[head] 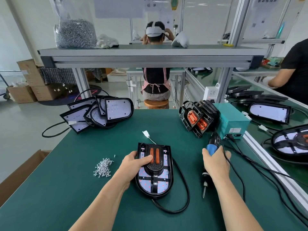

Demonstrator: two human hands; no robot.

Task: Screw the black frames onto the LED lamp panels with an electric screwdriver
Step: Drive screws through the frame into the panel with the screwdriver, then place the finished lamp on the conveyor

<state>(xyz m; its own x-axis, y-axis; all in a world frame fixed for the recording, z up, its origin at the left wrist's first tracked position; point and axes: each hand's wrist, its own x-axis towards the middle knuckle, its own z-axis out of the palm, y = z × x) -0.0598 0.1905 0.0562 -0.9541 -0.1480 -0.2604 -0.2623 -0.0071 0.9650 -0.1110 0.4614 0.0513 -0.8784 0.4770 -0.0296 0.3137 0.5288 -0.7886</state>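
Black frame (154,167) with two orange lenses sits on an LED lamp panel (160,185) at the middle of the green mat (66,189). The left hand (135,162) grips the frame from the left, thumb at its upper corner and fingers curled over the lenses. The right hand (216,162) is wrapped round the blue-handled electric screwdriver (205,177) just right of the panel, with the bit pointing toward the person. Loose screws (103,168) lie heaped on the mat to the left. The label on the teal box (233,120) is too small to read. A clear bag (75,33) on the shelf (150,50) holds more screws. The writing on the hanging sheets (116,7) is blurred.
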